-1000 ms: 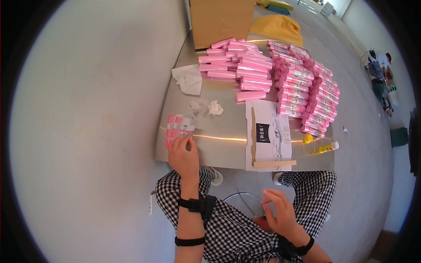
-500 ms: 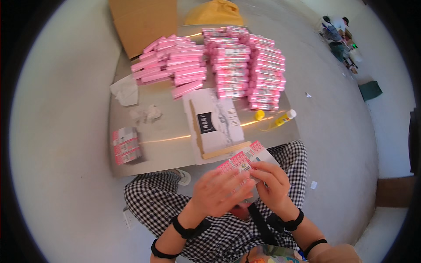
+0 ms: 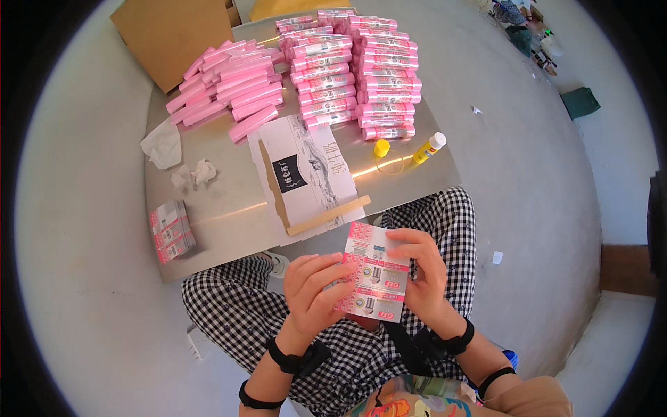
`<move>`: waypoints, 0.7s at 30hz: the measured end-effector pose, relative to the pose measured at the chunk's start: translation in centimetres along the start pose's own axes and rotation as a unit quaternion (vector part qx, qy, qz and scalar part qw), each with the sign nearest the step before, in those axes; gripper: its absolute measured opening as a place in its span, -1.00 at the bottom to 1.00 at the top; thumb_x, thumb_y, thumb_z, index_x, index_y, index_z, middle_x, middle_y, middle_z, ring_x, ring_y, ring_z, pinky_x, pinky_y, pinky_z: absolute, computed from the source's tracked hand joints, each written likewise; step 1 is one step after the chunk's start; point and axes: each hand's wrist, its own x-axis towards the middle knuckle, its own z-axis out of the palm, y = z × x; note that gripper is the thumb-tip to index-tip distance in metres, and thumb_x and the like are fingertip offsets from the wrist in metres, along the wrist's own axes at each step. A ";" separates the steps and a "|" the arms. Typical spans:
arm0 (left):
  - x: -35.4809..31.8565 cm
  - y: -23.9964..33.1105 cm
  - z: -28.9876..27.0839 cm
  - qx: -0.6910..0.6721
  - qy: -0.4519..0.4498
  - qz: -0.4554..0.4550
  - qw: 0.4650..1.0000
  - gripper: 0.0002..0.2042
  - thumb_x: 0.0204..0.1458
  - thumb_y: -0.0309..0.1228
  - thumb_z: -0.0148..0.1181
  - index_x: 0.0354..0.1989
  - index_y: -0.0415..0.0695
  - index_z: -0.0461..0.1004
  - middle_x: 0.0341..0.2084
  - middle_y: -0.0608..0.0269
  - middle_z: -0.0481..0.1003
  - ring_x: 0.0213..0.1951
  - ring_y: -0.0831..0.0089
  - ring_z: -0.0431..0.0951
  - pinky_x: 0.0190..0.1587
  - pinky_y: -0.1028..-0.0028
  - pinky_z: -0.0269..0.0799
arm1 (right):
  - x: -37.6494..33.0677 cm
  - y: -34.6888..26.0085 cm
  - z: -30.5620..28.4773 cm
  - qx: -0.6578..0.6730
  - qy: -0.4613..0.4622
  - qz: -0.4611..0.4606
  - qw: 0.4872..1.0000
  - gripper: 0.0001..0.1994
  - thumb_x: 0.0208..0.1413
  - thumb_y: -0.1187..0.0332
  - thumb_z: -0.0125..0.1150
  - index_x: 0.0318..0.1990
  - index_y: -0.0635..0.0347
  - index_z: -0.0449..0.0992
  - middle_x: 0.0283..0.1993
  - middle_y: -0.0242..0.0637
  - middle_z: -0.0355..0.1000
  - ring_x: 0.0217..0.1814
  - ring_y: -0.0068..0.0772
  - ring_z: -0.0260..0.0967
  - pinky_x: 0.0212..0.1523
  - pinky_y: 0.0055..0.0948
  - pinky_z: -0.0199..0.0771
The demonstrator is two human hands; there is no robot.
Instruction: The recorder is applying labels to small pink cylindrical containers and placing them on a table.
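Gripping a flat pink-and-white printed card (image 3: 373,273) at lower centre of the frame, the left hand (image 3: 313,292) and right hand (image 3: 424,274) pinch its side edges; it looks light, thin, bendable.

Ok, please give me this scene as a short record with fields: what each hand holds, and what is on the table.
left hand: grips the left edge of the flat pink-and-white printed carton
right hand: holds the same carton's right edge, fingers across its top
grey metal table: stacks of pink boxes, flat white printed cardboard sheet, yellow glue stick, yellow cap, crumpled white tissues, small pile of flat pink cartons
behind table: brown cardboard box
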 end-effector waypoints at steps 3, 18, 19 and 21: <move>-0.6 -0.2 0.4 -0.010 -0.026 0.001 1.000 -0.68 -0.24 -0.46 0.34 -0.28 -0.03 0.38 -0.24 0.29 0.53 -0.21 0.27 0.54 -0.14 0.29 0.39 | -0.2 1.0 0.0 -0.028 -0.023 0.020 0.999 -0.70 -0.28 0.63 0.32 -0.30 0.17 0.49 -0.03 -0.16 0.41 -0.02 -0.12 0.38 -0.04 -0.33 0.40; -1.5 -4.6 2.6 0.032 -0.029 -0.435 0.899 -0.61 -0.08 -0.43 0.26 -0.05 -0.21 0.34 -0.31 0.19 0.49 -0.24 0.34 0.50 -0.19 0.37 0.38 | 1.4 7.6 6.9 0.223 -0.062 0.373 0.898 -0.72 0.07 0.56 0.10 -0.04 0.35 0.33 -0.30 -0.28 0.44 -0.33 -0.56 0.44 -0.45 -0.61 0.44; -1.3 -5.0 2.2 0.027 -0.029 -0.438 0.898 -0.61 -0.08 -0.43 0.26 -0.05 -0.21 0.34 -0.31 0.19 0.49 -0.24 0.34 0.50 -0.19 0.37 0.38 | 2.0 7.9 7.5 0.238 -0.061 0.358 0.901 -0.70 0.05 0.58 0.10 -0.03 0.34 0.30 -0.28 -0.27 0.44 -0.35 -0.55 0.44 -0.47 -0.60 0.43; -1.1 -5.8 1.6 0.113 -0.048 -0.319 0.940 -0.58 -0.15 -0.44 0.26 -0.03 -0.19 0.40 -0.07 0.13 0.42 -0.01 0.23 0.40 0.01 0.24 0.29 | 3.1 8.4 8.7 0.225 -0.073 0.368 0.899 -0.71 0.04 0.59 0.10 -0.04 0.34 0.30 -0.28 -0.26 0.44 -0.36 -0.55 0.44 -0.49 -0.59 0.43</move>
